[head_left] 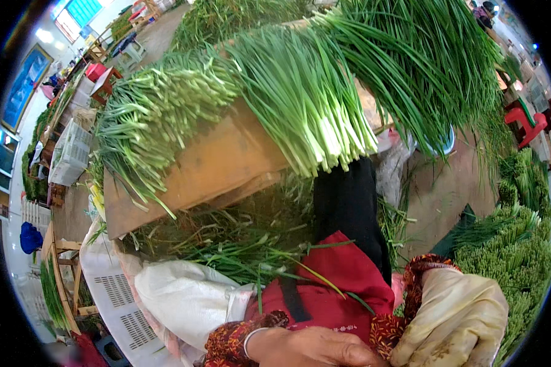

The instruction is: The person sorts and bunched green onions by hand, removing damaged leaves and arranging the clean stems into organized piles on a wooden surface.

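Observation:
My left hand (309,347) is bare and lies low at the bottom edge against my red apron (333,278), its fingers flat; I see nothing in it. A dirty cream work glove covers my right hand (456,324) at the lower right, fingers curled down. Whether it holds anything is hidden. Ahead of both hands, long green chives with white stems (306,104) lie in bunches across a wooden board table (214,168). Loose trimmings (239,241) lie under the table's near edge.
A stack of tied chive bundles (520,244) sits at my right. A white sack (183,300) and a white plastic crate (119,306) are at my lower left. White crates (70,153), wooden frames and a red stool (523,119) stand farther off.

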A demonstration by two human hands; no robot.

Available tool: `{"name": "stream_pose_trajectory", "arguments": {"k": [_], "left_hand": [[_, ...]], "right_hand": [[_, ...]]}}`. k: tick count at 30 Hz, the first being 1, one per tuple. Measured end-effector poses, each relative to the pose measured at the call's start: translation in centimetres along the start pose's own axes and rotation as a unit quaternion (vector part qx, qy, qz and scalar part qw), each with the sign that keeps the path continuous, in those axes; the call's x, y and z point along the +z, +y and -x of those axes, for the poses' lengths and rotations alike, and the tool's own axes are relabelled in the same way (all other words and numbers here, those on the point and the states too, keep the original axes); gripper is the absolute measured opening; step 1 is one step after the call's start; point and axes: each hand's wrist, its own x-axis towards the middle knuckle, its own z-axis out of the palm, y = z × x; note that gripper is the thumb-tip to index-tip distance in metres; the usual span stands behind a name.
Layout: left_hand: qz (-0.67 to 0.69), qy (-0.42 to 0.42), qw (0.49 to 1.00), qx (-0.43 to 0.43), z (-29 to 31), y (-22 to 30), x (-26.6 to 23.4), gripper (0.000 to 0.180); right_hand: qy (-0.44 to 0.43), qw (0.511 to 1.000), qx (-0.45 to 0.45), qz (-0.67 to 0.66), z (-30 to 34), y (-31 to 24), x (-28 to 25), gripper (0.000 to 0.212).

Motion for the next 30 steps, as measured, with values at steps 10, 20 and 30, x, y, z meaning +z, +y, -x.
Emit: {"name": "stream_pose_trajectory", "arguments": {"k": [10,20,30], "left_hand": [[-0.043,-0.029,0.994,0.096,0.6,-0.8,-1.4,0.017],[-0.099,-0.033,0.994,0.034,0.5,0.3,-2.0,0.014],[-0.043,0.044,0.998,-0.006,1.7,-1.1,-0.1,0.013]], "right_hand": [[-0.038,0.996,-0.055,-0.059,-0.5,-0.2,1.1,0.013],[-0.133,0.959,-0.152,-0.201,-1.2,0.4,2.0,0.014],[-0.187,0.902,-0.218,-0.323,-1.2,-0.5,2.0,0.017]]}}
